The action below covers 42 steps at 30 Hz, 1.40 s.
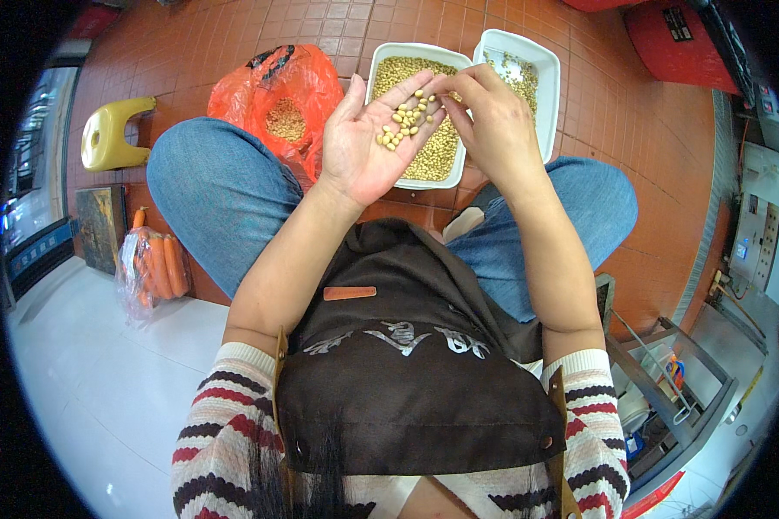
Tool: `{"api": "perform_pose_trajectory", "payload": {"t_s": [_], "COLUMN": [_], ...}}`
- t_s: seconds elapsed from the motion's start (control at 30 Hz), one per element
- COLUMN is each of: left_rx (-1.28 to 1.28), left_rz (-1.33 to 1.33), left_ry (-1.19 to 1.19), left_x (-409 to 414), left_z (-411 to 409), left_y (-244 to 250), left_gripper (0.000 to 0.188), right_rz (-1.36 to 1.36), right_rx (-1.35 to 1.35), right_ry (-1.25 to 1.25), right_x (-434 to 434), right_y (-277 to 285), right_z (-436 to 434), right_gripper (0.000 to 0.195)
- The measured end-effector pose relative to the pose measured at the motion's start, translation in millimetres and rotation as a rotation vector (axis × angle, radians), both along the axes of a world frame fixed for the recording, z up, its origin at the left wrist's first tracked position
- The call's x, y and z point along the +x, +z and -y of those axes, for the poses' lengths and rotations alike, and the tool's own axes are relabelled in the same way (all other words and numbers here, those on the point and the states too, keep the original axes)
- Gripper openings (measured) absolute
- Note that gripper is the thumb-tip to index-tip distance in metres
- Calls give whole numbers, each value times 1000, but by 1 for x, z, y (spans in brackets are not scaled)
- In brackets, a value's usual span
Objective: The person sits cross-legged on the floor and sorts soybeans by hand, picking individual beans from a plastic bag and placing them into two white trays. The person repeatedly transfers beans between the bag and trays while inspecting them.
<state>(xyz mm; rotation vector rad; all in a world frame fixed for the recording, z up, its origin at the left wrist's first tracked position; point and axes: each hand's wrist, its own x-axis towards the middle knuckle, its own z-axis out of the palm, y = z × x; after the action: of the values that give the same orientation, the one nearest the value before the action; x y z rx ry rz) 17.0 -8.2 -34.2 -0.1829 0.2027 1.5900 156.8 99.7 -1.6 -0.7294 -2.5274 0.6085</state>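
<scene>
Palm up, my left hand (371, 139) holds several loose yellow soybeans (402, 123) on its palm and fingers. The fingertips of my right hand (496, 123) are bent close together at the left fingertips, beside the beans; whether a bean is pinched between them I cannot tell. Below both hands sits a white plastic tub (459, 178) full of soybeans. To its right, a second white tub (554, 97) holds a smaller amount of beans, partly covered by my right hand. On the left lies a red plastic bag (234, 97), with beans showing in its opening.
A yellow plastic stool (100, 139) lies on its side at the far left on the brown tiled floor (337, 19). Below it are a dark board (100, 227) and a clear bag of carrots (159, 263). A metal-framed rack (698, 428) stands at the lower right.
</scene>
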Motion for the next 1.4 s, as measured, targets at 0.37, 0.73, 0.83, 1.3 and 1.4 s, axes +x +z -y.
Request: {"api": "perform_pose_trajectory", "payload": {"t_s": [0.37,0.73,0.83,1.3,1.4], "left_rx": [-646,-1289,-1462,-1152,-1030], "left_rz": [-526,-889,-1261,-2475,-2539], "left_ry": [-103,380,55,-961,-1002], "left_x": [17,-140,-205,-189,-187], "left_z": [-37,-18,35,19,42], "left_y": [-41,-271,-322,-319,-337], "left_gripper": [81,26,33,40,37], "right_rz": [-74,-127,-113,372,318], "right_rx": [-63,-79,-143,-519,-544], "right_ry": [12,-96,-103,-605,-549], "right_x": [-2,20,24,10,-5], "right_y": [5,34,39,-196,-247], "right_z": [-1,-9,-12,-47,-30], "right_gripper": [13,11,10,13,14]}}
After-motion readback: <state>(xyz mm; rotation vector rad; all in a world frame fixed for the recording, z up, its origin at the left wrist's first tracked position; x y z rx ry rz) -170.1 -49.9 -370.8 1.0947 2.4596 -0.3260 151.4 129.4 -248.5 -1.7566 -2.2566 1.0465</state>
